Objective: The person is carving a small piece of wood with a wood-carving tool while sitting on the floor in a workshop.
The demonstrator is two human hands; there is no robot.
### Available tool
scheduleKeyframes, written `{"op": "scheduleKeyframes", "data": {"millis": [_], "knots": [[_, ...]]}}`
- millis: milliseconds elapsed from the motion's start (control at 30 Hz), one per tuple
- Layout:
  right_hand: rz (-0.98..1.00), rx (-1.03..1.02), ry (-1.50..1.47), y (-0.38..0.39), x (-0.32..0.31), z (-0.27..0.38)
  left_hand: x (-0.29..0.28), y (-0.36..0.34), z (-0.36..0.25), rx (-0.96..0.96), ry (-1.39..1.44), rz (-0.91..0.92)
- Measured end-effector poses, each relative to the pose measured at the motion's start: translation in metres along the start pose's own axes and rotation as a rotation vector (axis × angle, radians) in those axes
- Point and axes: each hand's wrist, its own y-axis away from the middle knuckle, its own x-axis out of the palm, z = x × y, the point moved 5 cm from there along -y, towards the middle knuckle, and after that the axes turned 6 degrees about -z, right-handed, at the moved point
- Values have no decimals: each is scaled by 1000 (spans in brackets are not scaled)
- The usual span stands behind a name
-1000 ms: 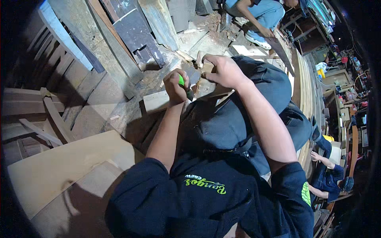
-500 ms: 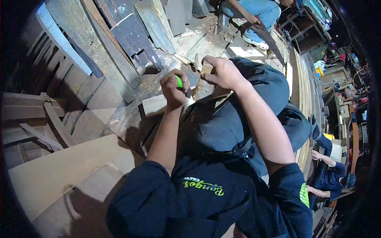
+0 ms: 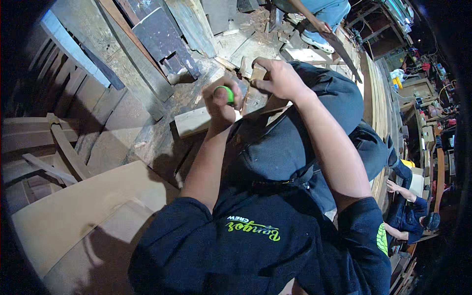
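Near the centre, my left hand (image 3: 220,103) is wrapped round the bright green handle (image 3: 226,95) of a tool; motion blurs its fingers, and the tool's working end is hidden. To its right, my right hand (image 3: 285,82) has its curled thumb and fingers on a small wooden piece (image 3: 257,73), gripping it above a brownish wooden block (image 3: 254,103). A pale short board (image 3: 192,123) lies beside and below the left hand. My bent leg (image 3: 314,128) in dark trousers is close under my right forearm.
Boards (image 3: 150,44) stand at upper left; wooden frames (image 3: 64,142) and a panel (image 3: 78,206) lie left. A co-worker (image 3: 324,10) at the top holds a long saw (image 3: 344,51). Another person (image 3: 410,216) sits at lower right by long planks (image 3: 373,98) and cluttered shelves.
My left hand with the green handle has moved slightly up and right and is now blurred. My right hand has risen a little. The co-worker's hand and saw have shifted upward.
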Motion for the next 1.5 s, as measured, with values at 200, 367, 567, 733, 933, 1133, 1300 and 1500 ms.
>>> {"op": "scheduleKeyframes", "data": {"millis": [200, 367, 567, 733, 933, 1133, 1300, 1500], "knots": [[-75, -79, 3, -2, 7, 0, -20, 8, 43, -10, -169, -26], [-44, -159, -61, 7, 9, 11, -63, -6, 42, -87, -14, -250], [-81, -212, -112, 7, 6, 21, -71, -21, -36, -69, -53, -321], [-164, -240, -170, -4, 10, 26, -54, -33, -65, -74, -17, -106], [-52, -169, -34, -7, 20, 47, -52, -21, -49, -58, -235, -209], [-43, -171, 72, 0, 13, 54, -50, -23, -37, -91, -248, -53], [-69, -230, -56, -7, 16, 49, -61, -25, -28, -66, -191, -118], [-53, -231, 12, -9, 18, 50, -36, -34, -71, 112, 29, -131]]}}
